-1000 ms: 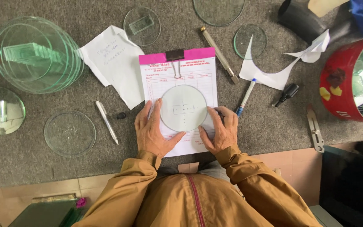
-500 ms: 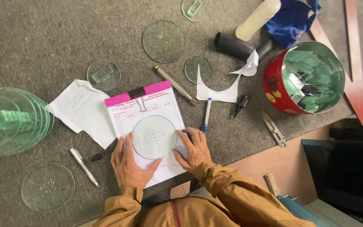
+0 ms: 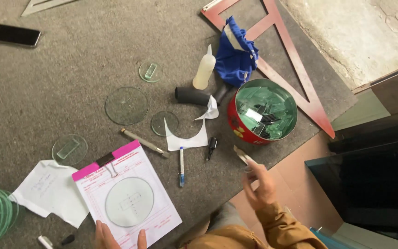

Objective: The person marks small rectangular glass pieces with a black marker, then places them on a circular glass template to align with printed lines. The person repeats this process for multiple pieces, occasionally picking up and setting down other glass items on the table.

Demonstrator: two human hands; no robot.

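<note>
The grey carpet point(image 3: 61, 69) on the bench is soft and fuzzy, and it covers almost all of the top. A big red wooden triangle point(image 3: 300, 87) lies flat at the far right corner. Near the right edge stands a round red tin point(image 3: 240, 122), shiny outside and full of green glass scraps.

A moment ago both hands lay flat on the round glass. Now the right hand point(image 3: 260, 184) has lifted away toward the right edge. Its fingers are pinched on a small flat tool point(image 3: 241, 154), but it is blurry, so I cannot tell just what it is. It looks like the person has fetched a tool for the glass.

The left hand point(image 3: 104, 237) stays at the near edge, fingers spread, pressing the bottom of the paper. The clipboard point(image 3: 130, 193) has a pink top strip and white paper. The clear round glass disc point(image 3: 130, 202) lies flat in its middle, smooth and thin.

Smaller clear discs point(image 3: 126, 105) lie farther back. A white paper scrap point(image 3: 187, 138) is curved like a moon. A thin pen point(image 3: 181, 166) lies just beside the clipboard.
</note>
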